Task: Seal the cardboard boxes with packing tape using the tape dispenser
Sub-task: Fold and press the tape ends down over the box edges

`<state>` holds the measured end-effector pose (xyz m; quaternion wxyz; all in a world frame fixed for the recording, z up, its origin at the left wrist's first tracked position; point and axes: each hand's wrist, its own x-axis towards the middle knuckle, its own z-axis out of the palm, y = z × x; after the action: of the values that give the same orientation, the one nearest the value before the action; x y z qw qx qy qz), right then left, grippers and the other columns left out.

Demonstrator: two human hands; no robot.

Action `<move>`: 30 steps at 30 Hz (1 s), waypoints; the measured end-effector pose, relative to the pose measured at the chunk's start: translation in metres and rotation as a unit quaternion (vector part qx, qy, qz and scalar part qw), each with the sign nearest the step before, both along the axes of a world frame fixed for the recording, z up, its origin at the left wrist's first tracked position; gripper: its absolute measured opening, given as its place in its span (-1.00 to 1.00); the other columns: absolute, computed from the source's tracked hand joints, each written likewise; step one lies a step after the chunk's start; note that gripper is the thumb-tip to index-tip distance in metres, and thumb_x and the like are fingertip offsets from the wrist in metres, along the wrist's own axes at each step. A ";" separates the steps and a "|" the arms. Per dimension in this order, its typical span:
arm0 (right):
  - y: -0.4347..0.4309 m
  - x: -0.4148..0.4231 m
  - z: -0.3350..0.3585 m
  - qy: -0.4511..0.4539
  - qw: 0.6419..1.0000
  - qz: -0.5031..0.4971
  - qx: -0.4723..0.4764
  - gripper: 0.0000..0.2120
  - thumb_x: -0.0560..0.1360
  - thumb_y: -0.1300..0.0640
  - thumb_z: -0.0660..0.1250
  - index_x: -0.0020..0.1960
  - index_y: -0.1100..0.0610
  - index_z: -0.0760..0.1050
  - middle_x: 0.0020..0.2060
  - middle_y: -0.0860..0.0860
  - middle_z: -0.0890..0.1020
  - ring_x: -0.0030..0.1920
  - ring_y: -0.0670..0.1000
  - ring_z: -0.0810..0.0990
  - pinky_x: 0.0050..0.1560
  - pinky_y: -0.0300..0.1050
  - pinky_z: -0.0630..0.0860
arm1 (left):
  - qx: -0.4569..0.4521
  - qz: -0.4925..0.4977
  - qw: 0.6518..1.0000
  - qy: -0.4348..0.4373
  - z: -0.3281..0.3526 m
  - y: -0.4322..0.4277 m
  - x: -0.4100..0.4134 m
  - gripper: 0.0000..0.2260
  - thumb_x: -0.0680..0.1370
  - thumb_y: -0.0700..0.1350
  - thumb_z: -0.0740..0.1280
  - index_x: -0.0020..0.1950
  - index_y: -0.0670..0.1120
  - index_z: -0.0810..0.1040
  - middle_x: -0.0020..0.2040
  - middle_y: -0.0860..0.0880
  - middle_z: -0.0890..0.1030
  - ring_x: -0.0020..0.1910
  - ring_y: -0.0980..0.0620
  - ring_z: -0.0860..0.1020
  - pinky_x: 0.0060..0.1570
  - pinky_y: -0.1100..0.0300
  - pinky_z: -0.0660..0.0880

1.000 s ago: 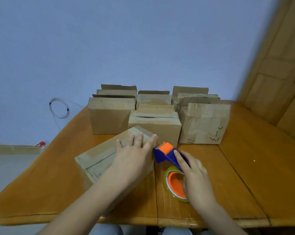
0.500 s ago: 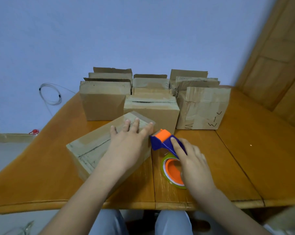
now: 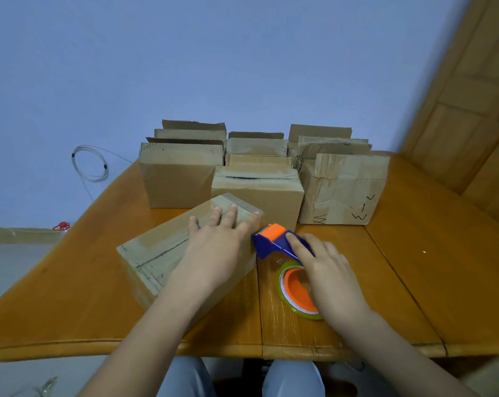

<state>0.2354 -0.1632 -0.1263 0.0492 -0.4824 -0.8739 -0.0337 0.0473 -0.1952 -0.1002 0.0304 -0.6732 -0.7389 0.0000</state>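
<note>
Little has moved: left hand [image 3: 222,245] lies spread on the cardboard box [image 3: 153,253], right hand [image 3: 325,270] grips the tape dispenser [image 3: 271,243] mid-frame. Best to anchor the tape past the box's end, then follow the seam [image 3: 168,251].

Saw one brown cardboard box [image 3: 156,247] lying askew at near left, flaps closed, centre seam showing along its top. Found the blue-and-orange tape dispenser [image 3: 266,246] just beside its right end, greenish tape roll [image 3: 282,279] toward the near side. Counted more boxes [image 3: 176,184] clustered behind, several with flaps raised.
</note>
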 end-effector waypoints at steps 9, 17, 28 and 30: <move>0.014 -0.002 0.015 -0.177 0.976 0.081 0.101 -0.30 0.36 0.17 0.51 0.43 0.15 0.32 0.31 0.26 0.42 0.20 0.29 0.44 0.06 0.18 0.45 | 0.006 -0.005 1.000 0.009 -0.001 0.000 -0.002 -0.42 0.68 -0.16 0.03 0.55 0.21 -0.24 0.60 -0.09 -0.10 0.56 -0.17 -0.07 0.44 -0.28 0.06; 0.042 0.035 0.027 -0.047 0.994 -0.037 0.088 -0.29 0.54 0.27 0.21 0.56 -0.06 -0.05 0.48 0.04 0.16 0.40 0.12 0.20 0.32 -0.01 0.23 | 0.011 -0.015 1.000 0.015 -0.001 0.000 -0.004 -0.41 0.69 -0.16 0.03 0.54 0.19 -0.26 0.59 -0.10 -0.10 0.56 -0.17 -0.07 0.44 -0.27 0.06; 0.083 0.053 0.001 0.214 0.946 -0.021 -0.242 -0.47 0.45 0.44 0.31 0.31 0.01 0.42 0.05 -0.04 0.57 -0.05 -0.13 0.53 -0.16 -0.37 0.49 | -0.048 -0.090 0.994 -0.026 0.010 -0.002 -0.045 -0.37 0.66 -0.13 0.11 0.54 0.16 -0.25 0.58 0.10 -0.12 0.56 0.07 -0.13 0.49 -0.07 -0.06; 0.089 0.052 -0.003 0.216 0.934 -0.035 -0.281 -0.57 0.43 0.40 0.36 0.19 0.02 0.43 0.00 0.01 0.58 -0.06 -0.06 0.56 -0.12 -0.26 0.53 | -0.055 -0.099 0.992 -0.052 0.016 -0.002 -0.053 -0.35 0.65 -0.13 0.17 0.56 0.16 -0.18 0.58 0.11 -0.02 0.55 0.13 -0.08 0.50 0.03 -0.09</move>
<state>0.2869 -0.0743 -0.1296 0.0983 -0.5025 -0.7986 0.3163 -0.0055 -0.1973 -0.0840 -0.0457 -0.7429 -0.6679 0.0027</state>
